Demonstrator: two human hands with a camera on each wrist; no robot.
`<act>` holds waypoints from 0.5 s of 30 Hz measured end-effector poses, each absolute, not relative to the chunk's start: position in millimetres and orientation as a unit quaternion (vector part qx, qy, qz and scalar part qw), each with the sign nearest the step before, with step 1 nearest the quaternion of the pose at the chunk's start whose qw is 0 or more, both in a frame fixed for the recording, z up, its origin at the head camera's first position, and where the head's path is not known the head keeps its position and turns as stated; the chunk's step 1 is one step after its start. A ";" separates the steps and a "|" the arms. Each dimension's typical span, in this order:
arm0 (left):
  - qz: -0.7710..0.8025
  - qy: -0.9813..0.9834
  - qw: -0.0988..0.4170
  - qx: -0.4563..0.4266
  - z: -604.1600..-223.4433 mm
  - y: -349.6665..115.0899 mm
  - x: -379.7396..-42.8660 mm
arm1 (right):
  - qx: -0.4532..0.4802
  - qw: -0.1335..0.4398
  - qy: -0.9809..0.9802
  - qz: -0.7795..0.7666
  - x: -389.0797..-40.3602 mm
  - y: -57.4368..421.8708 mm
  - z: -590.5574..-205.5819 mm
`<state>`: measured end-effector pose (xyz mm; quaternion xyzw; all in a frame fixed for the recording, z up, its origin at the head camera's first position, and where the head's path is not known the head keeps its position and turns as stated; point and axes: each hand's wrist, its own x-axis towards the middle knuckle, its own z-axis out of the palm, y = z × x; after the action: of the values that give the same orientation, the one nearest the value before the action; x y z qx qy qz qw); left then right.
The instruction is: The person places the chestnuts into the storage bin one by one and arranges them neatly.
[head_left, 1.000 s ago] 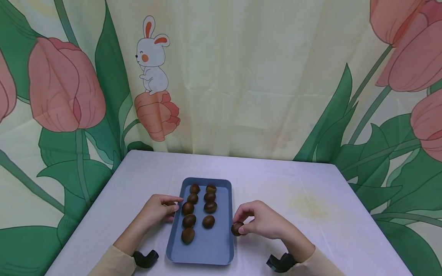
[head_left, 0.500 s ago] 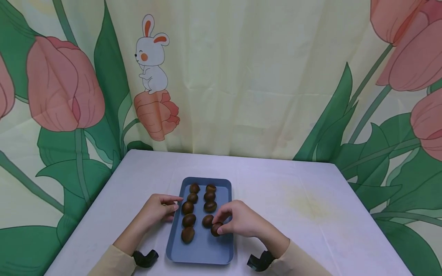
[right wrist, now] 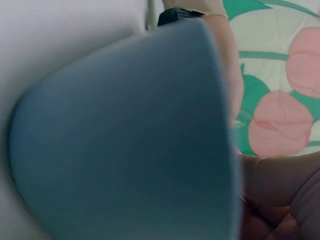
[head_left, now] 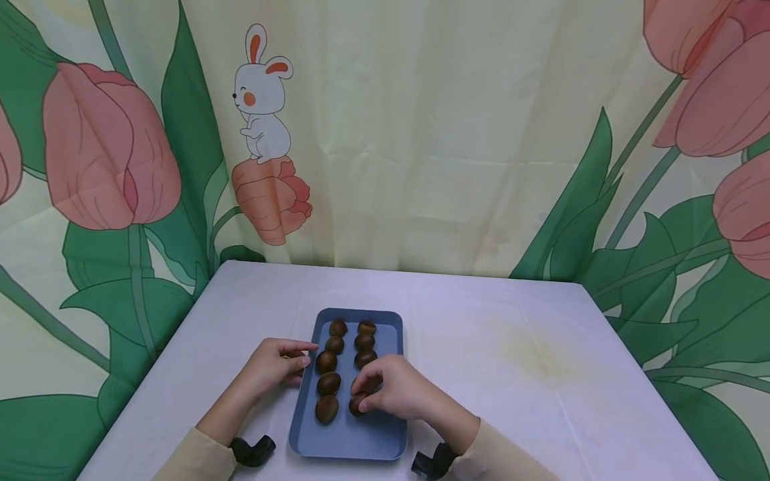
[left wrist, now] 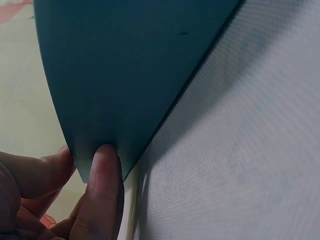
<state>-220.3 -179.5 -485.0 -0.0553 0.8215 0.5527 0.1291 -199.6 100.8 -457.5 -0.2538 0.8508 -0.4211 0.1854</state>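
Observation:
My left hand (head_left: 277, 364) rests against the left side of a blue-grey tray (head_left: 375, 444); in the left wrist view, a straight finger (left wrist: 102, 185) touches its outer wall. Two lengthwise rows of brown chestnuts lie in the tray, the left row (head_left: 327, 362) running further down than the visible right row (head_left: 364, 342). Over the tray's right half, my right hand (head_left: 397, 387) pinches a chestnut (head_left: 357, 404) between thumb and fingers, low at the tray's floor. Its fingers hide part of the right row. The tray's wall (right wrist: 130, 135) blocks that chestnut from the right wrist view.
A white cloth covers the table (head_left: 493, 374), with a faint yellowish stain right of the tray. Behind the table hangs a curtain (head_left: 421, 133) printed with tulips and a rabbit. A black wrist device (head_left: 252, 451) sits at each sleeve.
From beside the tray's right rim, my right hand has carried the chestnut leftward into the tray, to the lower end of the right row. My left hand has stayed at the rim.

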 end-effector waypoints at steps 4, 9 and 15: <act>0.553 0.821 0.130 -0.059 -484.0 -179.4 -219.6 | -0.247 0.178 0.860 -0.409 -198.5 96.2 -461.9; 0.554 0.821 0.130 -0.057 -484.3 -179.1 -219.9 | -0.230 0.167 0.874 -0.395 -197.1 93.5 -464.8; 0.555 0.819 0.129 -0.057 -486.7 -179.3 -221.4 | -0.215 0.159 0.885 -0.380 -195.7 92.0 -465.5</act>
<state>-221.4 -179.3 -486.7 -0.0571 0.8195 0.5555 0.1292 -195.7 92.0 -465.5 -0.2154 0.8854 -0.3798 0.1595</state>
